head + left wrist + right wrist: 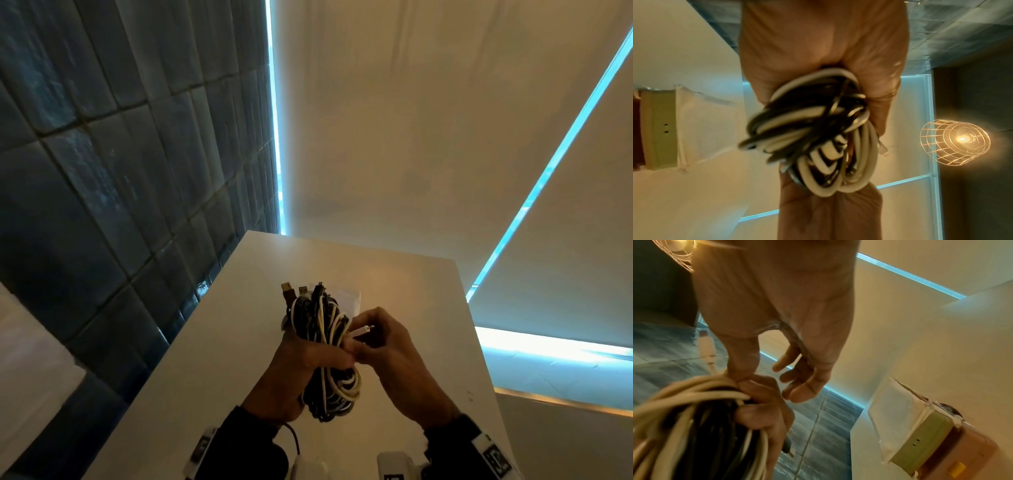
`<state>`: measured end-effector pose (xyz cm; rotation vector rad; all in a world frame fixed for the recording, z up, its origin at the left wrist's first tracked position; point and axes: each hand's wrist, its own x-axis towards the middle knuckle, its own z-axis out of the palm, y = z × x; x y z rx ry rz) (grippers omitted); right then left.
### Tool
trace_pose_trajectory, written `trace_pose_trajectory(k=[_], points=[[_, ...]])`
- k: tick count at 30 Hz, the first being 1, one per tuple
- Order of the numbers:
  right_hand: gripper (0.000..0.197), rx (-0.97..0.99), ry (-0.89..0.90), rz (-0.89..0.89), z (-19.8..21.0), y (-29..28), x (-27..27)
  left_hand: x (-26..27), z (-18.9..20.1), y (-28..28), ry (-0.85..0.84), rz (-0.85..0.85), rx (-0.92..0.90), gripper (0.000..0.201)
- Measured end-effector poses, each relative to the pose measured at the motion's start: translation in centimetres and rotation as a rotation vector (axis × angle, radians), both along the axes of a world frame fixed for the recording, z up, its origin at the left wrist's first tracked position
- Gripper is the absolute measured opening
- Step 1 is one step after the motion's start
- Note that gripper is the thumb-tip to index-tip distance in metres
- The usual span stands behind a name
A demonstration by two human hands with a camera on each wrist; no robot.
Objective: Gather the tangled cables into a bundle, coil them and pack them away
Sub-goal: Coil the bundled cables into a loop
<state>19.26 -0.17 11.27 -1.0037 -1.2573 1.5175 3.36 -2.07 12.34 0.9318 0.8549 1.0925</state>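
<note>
A coiled bundle of black and white cables (325, 346) hangs above the white table (219, 342), gripped round its middle by my left hand (308, 356). USB plugs stick out of the bundle's top (291, 289). My right hand (373, 342) pinches the white cable just behind its white plug (363, 330) at the bundle's right side, thumb against forefinger, other fingers loose. In the left wrist view the coil's loops (818, 138) fill my left palm (818, 48). In the right wrist view the white plug (705, 345) stands up beside my right thumb (744, 360).
A white pouch (349, 298) lies on the table behind the bundle; in the wrist views it (894, 412) is a translucent bag beside a pale green box (920, 443). A dark tiled wall (120, 171) runs along the table's left edge. A wire-caged lamp (955, 142) glows overhead.
</note>
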Motion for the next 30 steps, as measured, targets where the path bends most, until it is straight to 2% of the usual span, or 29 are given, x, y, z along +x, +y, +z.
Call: trace_pose_trajectory(k=[2,4,5,7,8,9,12,14,16,19,22,27,30], points=[[0.036,-0.041,0.192,0.087,0.4,-0.2,0.3,0.0,0.1,0.1,0.023,0.047,0.023,0.034],[0.05,-0.084,0.375,0.184,0.8,-0.3,1.1,-0.1,0.6,0.2,0.031,0.061,0.05,0.027],[0.062,-0.068,0.358,0.239,1.0,-0.1,1.2,0.0,0.8,0.1,0.065,0.058,0.067,0.026],[0.083,0.006,0.14,0.327,1.5,0.2,0.4,0.7,0.7,0.0,0.198,0.052,0.118,0.03],[0.086,0.039,0.06,0.339,1.7,0.4,-0.2,1.2,0.4,0.1,0.245,0.046,0.124,0.034],[0.085,0.056,0.043,0.333,2.0,0.6,-0.7,1.6,0.4,0.1,0.276,0.039,0.131,0.039],[0.076,0.047,0.159,0.342,2.7,1.1,-1.1,2.0,0.1,0.6,0.352,0.016,0.187,0.051],[0.071,0.079,0.179,0.321,2.9,1.1,-1.1,1.6,0.6,0.8,0.353,-0.002,0.18,0.055],[0.07,0.151,0.133,0.234,3.1,0.9,-1.5,1.2,1.0,0.6,0.323,-0.035,0.162,0.048],[0.063,0.317,-0.039,0.119,4.0,0.6,-2.2,0.9,1.2,0.0,0.263,-0.1,0.136,0.04],[0.054,0.385,-0.147,0.097,4.7,0.4,-2.2,1.3,0.7,-0.5,0.216,-0.102,0.128,0.033],[0.046,0.436,-0.099,0.13,4.6,-0.3,-2.4,1.7,0.4,-1.4,0.201,-0.056,0.181,0.035],[0.046,0.396,-0.101,0.131,3.6,-0.5,-3.0,1.0,0.1,-1.6,0.221,-0.038,0.181,0.038]])
